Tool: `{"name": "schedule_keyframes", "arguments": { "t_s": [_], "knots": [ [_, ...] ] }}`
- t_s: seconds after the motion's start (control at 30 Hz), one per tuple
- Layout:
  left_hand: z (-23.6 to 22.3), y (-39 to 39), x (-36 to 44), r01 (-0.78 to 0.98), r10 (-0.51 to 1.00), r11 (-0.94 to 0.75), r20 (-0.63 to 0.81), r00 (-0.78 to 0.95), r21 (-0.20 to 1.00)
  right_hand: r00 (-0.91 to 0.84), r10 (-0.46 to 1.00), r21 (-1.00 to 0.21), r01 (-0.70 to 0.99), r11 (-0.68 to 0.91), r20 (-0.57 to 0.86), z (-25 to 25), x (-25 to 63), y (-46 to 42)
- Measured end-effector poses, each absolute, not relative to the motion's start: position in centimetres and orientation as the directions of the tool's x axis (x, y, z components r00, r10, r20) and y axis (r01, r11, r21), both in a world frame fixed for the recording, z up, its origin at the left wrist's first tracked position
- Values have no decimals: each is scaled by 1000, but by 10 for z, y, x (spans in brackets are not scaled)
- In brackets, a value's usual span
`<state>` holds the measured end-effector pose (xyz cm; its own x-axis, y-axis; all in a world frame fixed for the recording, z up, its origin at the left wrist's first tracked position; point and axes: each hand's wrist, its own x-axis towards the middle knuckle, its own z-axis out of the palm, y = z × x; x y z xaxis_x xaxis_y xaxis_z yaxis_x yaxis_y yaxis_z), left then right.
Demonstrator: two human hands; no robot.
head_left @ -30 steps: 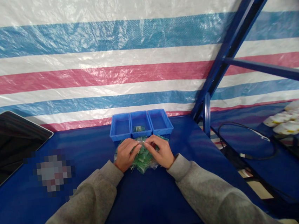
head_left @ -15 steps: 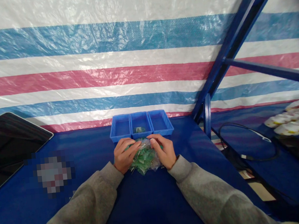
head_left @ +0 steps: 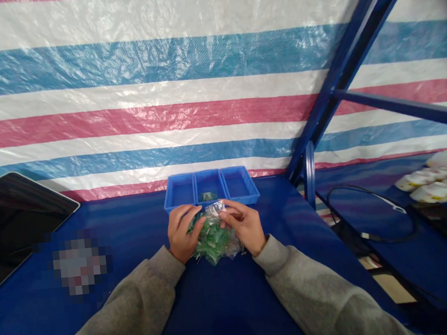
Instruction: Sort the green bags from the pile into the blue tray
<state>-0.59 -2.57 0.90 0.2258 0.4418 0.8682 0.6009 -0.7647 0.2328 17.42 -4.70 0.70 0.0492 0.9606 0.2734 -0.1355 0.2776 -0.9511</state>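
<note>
A heap of small green packets (head_left: 213, 240) and clear plastic lies on the blue table in front of me. My right hand (head_left: 245, 223) is over the heap's right side, its thumb and fingers closed on a small clear plastic bag (head_left: 215, 209). Against the left side of the heap rests my left hand (head_left: 184, 232), fingers curved and thumb apart from them; no item shows in its grasp. Just beyond my hands stand three blue bins in a row: the left bin (head_left: 180, 178), the middle bin (head_left: 209, 182) with a green packet (head_left: 208, 196) inside, and the right bin (head_left: 240, 178).
A dark-screened tablet or monitor (head_left: 19, 224) leans at the left, with a blurred-out patch in front of it. Blue metal posts (head_left: 327, 94) rise at the right. Beyond them are a black cable (head_left: 368, 188) and white-and-yellow items (head_left: 426, 185). Striped sheeting (head_left: 141, 96) hangs behind.
My right thumb and fingers have closed on the clear bag, which now shows above the heap. My left hand has drawn slightly back from the middle, its fingers parted from the thumb.
</note>
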Motion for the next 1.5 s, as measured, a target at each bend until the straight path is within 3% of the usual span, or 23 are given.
{"name": "schedule_keyframes", "arguments": {
  "t_s": [0.2,0.37,0.63,1.3,1.4,1.5],
  "knots": [
    [10,-24,-6,509,453,-829,814,365,233,69,939,-940,-36,339,336,7,174,-49],
    [13,-25,-4,523,464,-817,816,345,243,22,893,-886,141,442,449,11,177,-51],
    [11,-25,-4,509,413,-836,845,340,204,-8,826,-803,229,550,564,13,179,-49],
    [8,-26,-4,502,481,-816,817,317,286,-92,834,-785,296,544,543,17,180,-52],
    [9,-27,-4,502,494,-811,810,317,298,-60,872,-834,268,483,486,13,179,-51],
    [9,-29,-4,521,511,-790,816,269,323,40,936,-932,112,344,350,8,179,-46]
  ]
}}
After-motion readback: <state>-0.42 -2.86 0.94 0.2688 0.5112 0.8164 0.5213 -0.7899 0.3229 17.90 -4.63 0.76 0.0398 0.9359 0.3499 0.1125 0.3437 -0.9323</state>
